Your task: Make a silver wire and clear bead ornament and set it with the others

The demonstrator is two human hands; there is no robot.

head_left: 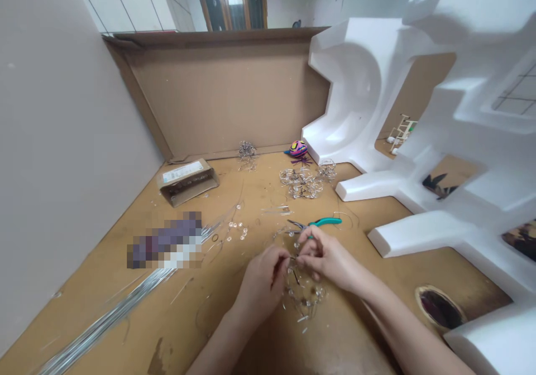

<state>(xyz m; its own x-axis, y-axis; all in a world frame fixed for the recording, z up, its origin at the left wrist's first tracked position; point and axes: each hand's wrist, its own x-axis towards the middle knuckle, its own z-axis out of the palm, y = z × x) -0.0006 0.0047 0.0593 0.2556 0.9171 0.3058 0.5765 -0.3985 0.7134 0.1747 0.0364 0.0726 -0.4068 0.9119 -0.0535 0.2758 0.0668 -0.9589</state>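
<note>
From far off, I watch the left hand (264, 274) and the right hand (330, 255) pinch a short dark wire (293, 258), I think, because fingers hide most of it. It is over the middle of the table (251, 188), just above a loopy bead-and-wire piece (307, 297). Green pliers (329, 222) lie just past my right hand, in the way there. Big white foam (419, 230) fills the right side. Clear beads (244, 232) are scattered left of the pliers. A long wire bundle (125, 307) runs toward the near left corner. Near the back edge are a wire tangle (247, 150), a bright patterned ball (298, 149) and shiny wire shapes (304, 185). Toward the back left corner, a small box (193, 193) has a white label (182, 171), too tiny to read.
</note>
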